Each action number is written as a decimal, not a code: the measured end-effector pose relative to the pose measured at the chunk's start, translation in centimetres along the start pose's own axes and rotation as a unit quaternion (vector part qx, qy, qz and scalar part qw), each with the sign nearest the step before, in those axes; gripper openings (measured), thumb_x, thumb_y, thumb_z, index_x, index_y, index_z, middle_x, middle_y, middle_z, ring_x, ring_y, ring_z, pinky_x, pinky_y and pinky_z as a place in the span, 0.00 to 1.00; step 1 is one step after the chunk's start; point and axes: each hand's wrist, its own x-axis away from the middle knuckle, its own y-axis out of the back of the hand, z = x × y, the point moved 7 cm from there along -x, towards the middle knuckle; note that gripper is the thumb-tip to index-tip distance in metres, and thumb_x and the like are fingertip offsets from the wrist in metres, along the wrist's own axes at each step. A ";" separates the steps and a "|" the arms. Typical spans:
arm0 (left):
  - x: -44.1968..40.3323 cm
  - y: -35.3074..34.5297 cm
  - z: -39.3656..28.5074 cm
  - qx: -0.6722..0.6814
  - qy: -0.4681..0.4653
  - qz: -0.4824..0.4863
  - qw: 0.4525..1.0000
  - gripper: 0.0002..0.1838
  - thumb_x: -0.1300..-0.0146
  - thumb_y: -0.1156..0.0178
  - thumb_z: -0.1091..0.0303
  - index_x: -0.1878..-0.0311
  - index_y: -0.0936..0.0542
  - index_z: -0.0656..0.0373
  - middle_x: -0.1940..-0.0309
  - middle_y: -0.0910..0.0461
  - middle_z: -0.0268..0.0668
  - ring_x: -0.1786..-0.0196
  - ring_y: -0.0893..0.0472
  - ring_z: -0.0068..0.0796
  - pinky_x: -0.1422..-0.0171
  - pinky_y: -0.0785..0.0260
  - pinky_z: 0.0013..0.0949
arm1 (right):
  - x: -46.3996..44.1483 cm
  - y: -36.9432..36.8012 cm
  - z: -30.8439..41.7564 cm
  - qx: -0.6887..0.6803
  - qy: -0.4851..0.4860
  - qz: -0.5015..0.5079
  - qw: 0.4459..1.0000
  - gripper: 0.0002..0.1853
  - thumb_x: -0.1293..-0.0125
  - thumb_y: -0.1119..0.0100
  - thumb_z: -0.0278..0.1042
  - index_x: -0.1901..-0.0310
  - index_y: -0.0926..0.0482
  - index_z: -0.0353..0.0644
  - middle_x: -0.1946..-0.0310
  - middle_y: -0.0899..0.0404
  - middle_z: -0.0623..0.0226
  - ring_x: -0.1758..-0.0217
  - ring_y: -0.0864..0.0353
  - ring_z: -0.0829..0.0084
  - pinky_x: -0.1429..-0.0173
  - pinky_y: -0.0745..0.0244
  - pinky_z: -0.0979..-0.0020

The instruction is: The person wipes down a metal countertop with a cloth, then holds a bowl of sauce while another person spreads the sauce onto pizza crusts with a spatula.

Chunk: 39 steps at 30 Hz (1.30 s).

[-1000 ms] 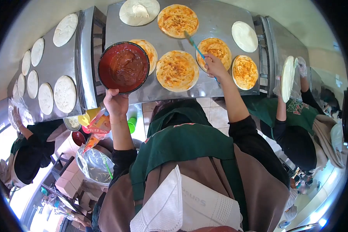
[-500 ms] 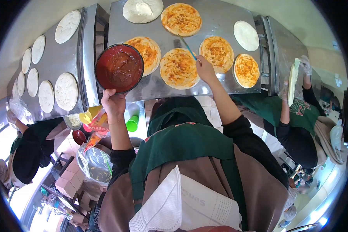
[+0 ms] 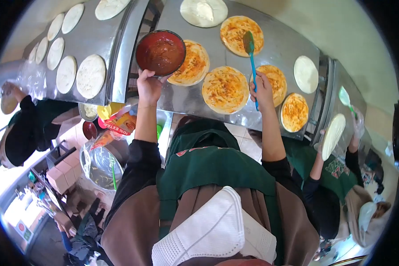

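My left hand (image 3: 150, 88) holds up a dark bowl (image 3: 143, 48) with a red inside, tilted toward me, with thick reddish-brown sauce (image 3: 166, 56) in it. In my right hand (image 3: 263, 92) is the blue handle of a spatula (image 3: 252, 60); its greenish, sauce-smeared head overlaps the far sauced dough round (image 3: 235, 33). Close to my right hand lie a second sauced round (image 3: 275, 86), partly hidden by the hand, and another sauced round (image 3: 226, 91) to its left. One more sauced round (image 3: 193, 66) is partly behind the bowl.
A smaller sauced round (image 3: 294, 114) and plain rounds (image 3: 306, 74) share the metal table (image 3: 292, 48). The left table (image 3: 106, 37) carries several plain rounds. A co-worker on the right holds a dough round (image 3: 333, 137) and a spatula (image 3: 344, 95). A large tub (image 3: 97, 166) stands lower left.
The camera view has shifted and turned. My right hand has moved right, and the spatula now points upward with its head visible. The co-worker's dough round at right has turned to show its face.
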 end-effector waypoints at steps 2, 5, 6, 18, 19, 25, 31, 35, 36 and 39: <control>-0.8 0.2 0.4 0.003 -0.005 -0.018 1.000 0.32 0.53 0.49 0.72 0.39 0.35 0.57 0.40 0.31 0.42 0.37 0.32 0.47 0.37 0.35 0.60 | 0.3 -0.8 0.7 -0.017 -0.007 0.039 0.999 0.17 0.27 0.57 0.37 0.41 0.35 0.43 0.76 0.33 0.72 0.86 0.40 0.85 0.86 0.45 0.81; -2.0 -0.3 0.9 0.013 -0.010 0.019 1.000 0.25 0.51 0.50 0.75 0.46 0.39 0.55 0.43 0.34 0.43 0.40 0.31 0.49 0.44 0.28 0.61 | 1.3 -3.1 2.9 -0.020 0.000 0.111 0.994 0.17 0.27 0.58 0.36 0.40 0.36 0.43 0.76 0.34 0.71 0.85 0.40 0.85 0.86 0.43 0.82; -2.2 -0.1 0.9 0.015 -0.016 0.012 1.000 0.25 0.51 0.50 0.75 0.46 0.39 0.55 0.43 0.34 0.43 0.40 0.31 0.49 0.44 0.28 0.61 | 2.0 -4.4 3.8 -0.022 -0.006 0.142 0.990 0.16 0.27 0.58 0.37 0.41 0.36 0.43 0.76 0.33 0.71 0.85 0.40 0.85 0.86 0.43 0.82; -1.1 -1.4 5.3 0.065 0.064 0.000 0.996 0.29 0.53 0.49 0.67 0.43 0.31 0.59 0.45 0.27 0.42 0.43 0.27 0.43 0.39 0.35 0.56 | 6.1 -18.3 0.5 -0.094 -0.160 0.315 0.931 0.15 0.27 0.59 0.41 0.45 0.35 0.41 0.69 0.29 0.67 0.75 0.30 0.79 0.72 0.29 0.74; -1.0 -0.8 5.6 0.066 0.063 -0.002 0.996 0.29 0.53 0.49 0.67 0.43 0.31 0.59 0.45 0.27 0.42 0.43 0.27 0.43 0.39 0.35 0.56 | 6.6 -19.0 0.5 -0.059 -0.134 0.330 0.933 0.16 0.27 0.58 0.43 0.45 0.34 0.42 0.65 0.27 0.67 0.70 0.28 0.78 0.67 0.27 0.74; 0.6 1.9 4.9 0.132 0.060 -0.030 0.989 0.28 0.55 0.48 0.66 0.45 0.29 0.57 0.47 0.26 0.40 0.48 0.26 0.43 0.43 0.31 0.53 | 8.2 -19.4 -0.9 0.041 -0.190 0.473 0.859 0.34 0.28 0.74 0.62 0.34 0.38 0.42 0.43 0.27 0.58 0.48 0.24 0.68 0.44 0.27 0.65; 3.6 3.3 1.8 0.156 0.050 -0.080 0.983 0.30 0.55 0.48 0.68 0.43 0.29 0.58 0.47 0.25 0.39 0.45 0.26 0.44 0.42 0.32 0.56 | -4.7 -16.6 -2.7 -0.093 -0.154 0.308 0.934 0.23 0.26 0.65 0.49 0.51 0.27 0.37 0.58 0.20 0.59 0.56 0.20 0.65 0.44 0.27 0.65; 5.2 5.0 0.0 0.131 0.025 -0.106 0.985 0.29 0.56 0.49 0.69 0.44 0.28 0.58 0.48 0.24 0.38 0.46 0.25 0.41 0.42 0.31 0.48 | -16.2 -16.8 -1.6 -0.294 -0.102 0.058 0.949 0.11 0.34 0.52 0.29 0.53 0.31 0.33 0.56 0.27 0.59 0.50 0.27 0.65 0.41 0.30 0.63; 5.4 5.0 -0.6 0.128 0.019 -0.113 0.985 0.29 0.56 0.49 0.69 0.44 0.28 0.59 0.48 0.24 0.38 0.46 0.24 0.40 0.41 0.30 0.46 | -18.8 -17.2 -1.9 -0.320 -0.111 0.018 0.941 0.12 0.35 0.52 0.26 0.52 0.32 0.33 0.54 0.29 0.58 0.51 0.29 0.64 0.41 0.31 0.63; 5.8 5.3 -1.4 0.144 0.004 -0.106 0.984 0.31 0.57 0.50 0.70 0.42 0.29 0.60 0.46 0.24 0.39 0.43 0.25 0.39 0.37 0.32 0.44 | -24.1 -18.6 -3.0 -0.344 -0.125 -0.092 0.926 0.13 0.38 0.52 0.25 0.51 0.34 0.34 0.53 0.32 0.56 0.50 0.31 0.61 0.41 0.33 0.63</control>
